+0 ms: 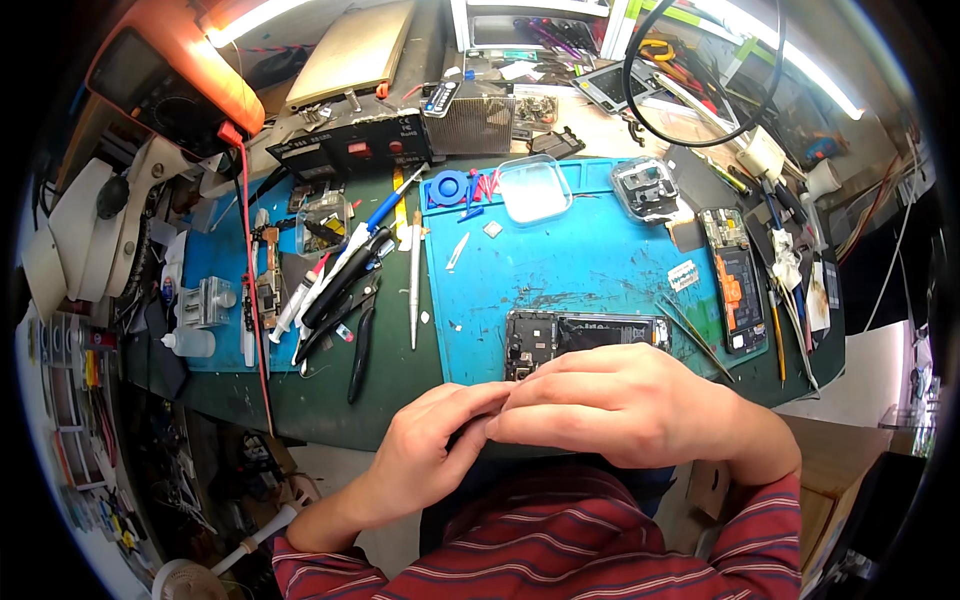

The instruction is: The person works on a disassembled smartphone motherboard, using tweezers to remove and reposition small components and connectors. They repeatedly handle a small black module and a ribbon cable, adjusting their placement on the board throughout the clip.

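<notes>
Phone (580,332): opened rectangle | left hand (418,442), right hand (615,402): curled | mat (590,265): scuffed

Bright | glare: two top tube lights (785,55) | fisheye-bent edges | dark corners

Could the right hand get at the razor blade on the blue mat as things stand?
Probably yes: the razor blade lies uncovered on the blue mat, beyond the right hand, though that hand's fingers meet the left hand.

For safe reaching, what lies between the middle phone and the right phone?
The head view shows tweezers and a razor blade between the middle phone and right phone.
</notes>
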A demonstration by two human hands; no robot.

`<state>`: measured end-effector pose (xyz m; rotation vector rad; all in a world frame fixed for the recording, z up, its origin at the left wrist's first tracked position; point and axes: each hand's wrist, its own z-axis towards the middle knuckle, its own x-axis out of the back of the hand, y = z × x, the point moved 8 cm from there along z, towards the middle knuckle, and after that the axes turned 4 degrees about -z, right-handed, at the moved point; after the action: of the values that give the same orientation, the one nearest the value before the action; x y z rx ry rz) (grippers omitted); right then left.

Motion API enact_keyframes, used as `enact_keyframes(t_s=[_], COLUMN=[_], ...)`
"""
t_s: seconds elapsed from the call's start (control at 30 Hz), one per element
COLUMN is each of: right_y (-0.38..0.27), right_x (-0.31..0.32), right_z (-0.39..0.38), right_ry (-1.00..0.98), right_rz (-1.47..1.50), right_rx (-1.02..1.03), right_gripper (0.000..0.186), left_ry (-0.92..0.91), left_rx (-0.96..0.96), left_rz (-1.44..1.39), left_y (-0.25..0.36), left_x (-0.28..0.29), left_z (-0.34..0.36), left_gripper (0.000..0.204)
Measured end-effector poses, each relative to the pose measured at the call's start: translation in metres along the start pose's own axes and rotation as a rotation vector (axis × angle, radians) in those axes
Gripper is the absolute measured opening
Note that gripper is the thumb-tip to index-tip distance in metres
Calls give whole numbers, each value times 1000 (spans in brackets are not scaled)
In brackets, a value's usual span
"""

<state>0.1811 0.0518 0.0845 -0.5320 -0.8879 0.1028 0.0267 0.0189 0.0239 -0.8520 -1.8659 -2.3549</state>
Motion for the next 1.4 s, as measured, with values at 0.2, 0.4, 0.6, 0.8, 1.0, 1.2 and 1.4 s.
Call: enact_keyframes(t_s=[0.2, 0.4, 0.6, 0.8, 1.0, 1.2, 1.4], right_y=[4, 12, 12, 13, 12, 13, 5], right_x=[5, 2, 2, 1, 2, 0, 10], right_z=[-1, 3, 2, 1, 3, 4, 7], right_ry=[-64, 52, 20, 25, -34, 51, 21], right_rz=[-288, -61, -20, 18, 17, -121, -200], right_rx=[-81, -120, -119, -95, -101, -113, -133], right_gripper=[64, 70, 70, 71, 74, 73, 63], left_ry=[134, 78, 58, 35, 79, 129, 256], left_rx=[-247, -374, -480, -530, -513, -565, -601], left_rz=[208, 638, 744, 726, 679, 750, 760], left_y=[-1, 12, 17, 17, 15, 14, 15], left_x=[-4, -34, -38, -38, -36, -37, -33], left_z=[-7, -15, -14, -13, -11, -17, -24], left_gripper=[39, 42, 39, 43, 37, 30, 26])
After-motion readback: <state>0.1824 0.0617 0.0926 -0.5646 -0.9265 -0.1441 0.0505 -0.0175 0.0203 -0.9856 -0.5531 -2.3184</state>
